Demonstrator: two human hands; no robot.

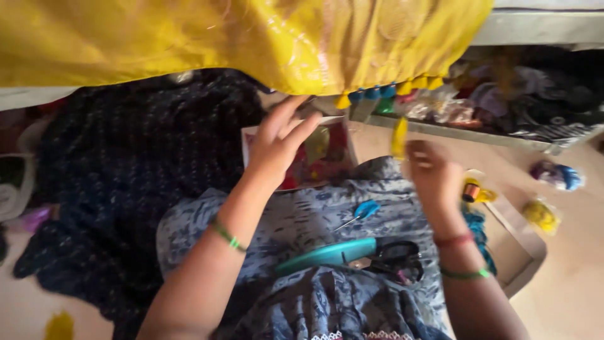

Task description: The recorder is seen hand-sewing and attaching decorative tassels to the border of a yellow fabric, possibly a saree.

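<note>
My left hand (280, 141) reaches up with fingers spread, just under the hem of a yellow cloth (239, 38) that hangs from above, trimmed with yellow and blue tassels (377, 94). My right hand (431, 176) is blurred and appears to pinch a yellow tassel (399, 137) that hangs near its fingertips. On my lap, over grey-blue patterned fabric (302, 220), lie teal-sheathed scissors with black handles (358, 255) and a small blue-handled tool (362, 211).
A dark dotted cloth (132, 176) lies at the left. A red printed box (321, 154) sits past my knees. A tray of thread and trimmings (503, 94) stands at the upper right. Thread spools (473, 190) and yellow tufts (541, 214) lie on the floor.
</note>
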